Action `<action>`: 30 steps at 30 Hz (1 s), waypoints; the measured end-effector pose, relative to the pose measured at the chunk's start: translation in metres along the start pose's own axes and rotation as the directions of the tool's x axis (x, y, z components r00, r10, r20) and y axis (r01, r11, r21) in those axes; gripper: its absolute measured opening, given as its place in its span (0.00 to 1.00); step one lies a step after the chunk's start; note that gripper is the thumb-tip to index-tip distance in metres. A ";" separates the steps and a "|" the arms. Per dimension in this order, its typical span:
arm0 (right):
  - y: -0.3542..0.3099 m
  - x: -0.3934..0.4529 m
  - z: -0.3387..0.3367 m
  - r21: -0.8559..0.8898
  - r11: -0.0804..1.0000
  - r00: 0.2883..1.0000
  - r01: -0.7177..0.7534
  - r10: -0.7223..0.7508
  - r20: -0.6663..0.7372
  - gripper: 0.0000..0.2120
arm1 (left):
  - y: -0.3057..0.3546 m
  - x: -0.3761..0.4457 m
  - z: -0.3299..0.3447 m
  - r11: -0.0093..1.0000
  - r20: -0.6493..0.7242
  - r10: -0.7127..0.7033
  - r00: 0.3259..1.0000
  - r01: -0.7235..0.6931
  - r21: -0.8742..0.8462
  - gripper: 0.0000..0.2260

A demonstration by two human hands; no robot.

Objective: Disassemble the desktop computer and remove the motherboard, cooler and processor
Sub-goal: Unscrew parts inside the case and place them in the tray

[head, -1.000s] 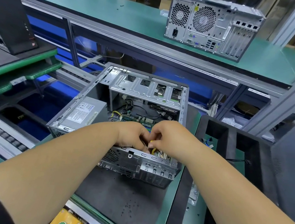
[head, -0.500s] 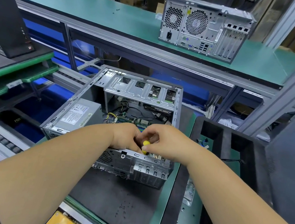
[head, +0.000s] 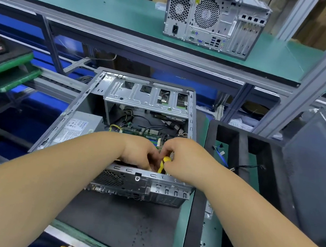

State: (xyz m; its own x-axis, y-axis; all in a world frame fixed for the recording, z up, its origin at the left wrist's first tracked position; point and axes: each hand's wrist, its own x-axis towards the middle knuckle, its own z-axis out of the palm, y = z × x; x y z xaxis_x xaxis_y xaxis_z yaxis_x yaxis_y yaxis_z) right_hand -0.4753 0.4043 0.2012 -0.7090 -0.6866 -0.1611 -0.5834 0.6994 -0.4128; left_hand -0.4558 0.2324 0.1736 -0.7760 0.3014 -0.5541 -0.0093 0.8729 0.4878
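Observation:
An open desktop case (head: 132, 173) lies on its side on a dark mat, its drive cage (head: 146, 99) at the far end. Inside it I see the green motherboard (head: 146, 135), cables and the grey power supply (head: 76, 127). Both my hands reach into the near right part of the case. My right hand (head: 186, 159) pinches the yellow handle of a screwdriver (head: 162, 164). My left hand (head: 140, 153) sits against it with its fingers curled down; what they hold is hidden. The cooler and the processor are out of sight under my hands.
A second closed computer (head: 214, 21) stands on the green upper shelf. To the right are a black foam tray (head: 242, 148) with a blue cable (head: 220, 154) and a leaning grey side panel (head: 315, 171). Small screws (head: 141, 234) dot the mat.
My hands stay together at the same spot in the case. More of the yellow handle shows between them now than one second ago.

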 end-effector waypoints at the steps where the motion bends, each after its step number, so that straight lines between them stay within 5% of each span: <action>1: -0.001 -0.001 0.002 0.011 1.000 1.000 -0.025 0.025 -0.016 0.08 | -0.001 0.004 -0.005 0.999 0.028 0.011 1.000 -0.012 0.048 0.09; 3: -0.002 -0.001 0.004 0.031 0.997 0.996 -0.069 0.071 -0.045 0.03 | -0.002 0.014 -0.014 0.989 0.061 0.020 0.998 -0.029 0.148 0.08; 9: -0.004 0.005 0.005 0.045 0.985 0.984 -0.168 0.170 -0.054 0.12 | 0.002 0.056 -0.028 0.924 0.153 0.165 0.974 -0.207 0.321 0.10; 12: -0.004 0.005 0.005 0.022 0.980 0.978 -0.199 0.200 -0.056 0.12 | 0.004 0.075 -0.021 0.866 0.267 0.228 0.936 -0.321 0.385 0.03; 19: -0.013 0.007 0.004 0.075 0.985 0.988 -0.152 0.152 0.014 0.11 | -0.007 0.087 -0.008 0.809 0.425 0.338 0.840 -0.490 0.325 0.13; 24: -0.024 0.010 0.005 0.140 0.983 0.991 -0.122 0.113 0.067 0.07 | -0.013 0.080 -0.004 0.827 0.304 0.348 0.887 -0.443 0.345 0.11; 30: -0.025 0.011 0.002 0.030 0.995 0.991 -0.094 0.090 0.103 0.07 | -0.013 0.079 0.000 0.840 0.330 0.240 0.913 -0.366 0.400 0.14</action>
State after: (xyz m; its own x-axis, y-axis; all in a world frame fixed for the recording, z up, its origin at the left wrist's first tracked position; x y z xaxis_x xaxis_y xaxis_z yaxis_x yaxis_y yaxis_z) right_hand -0.4672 0.3792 0.2076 -0.7143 -0.6373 -0.2892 -0.5019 0.7545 -0.4229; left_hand -0.5172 0.2448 0.1232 -0.5026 0.6115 -0.6111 0.5283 0.7768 0.3428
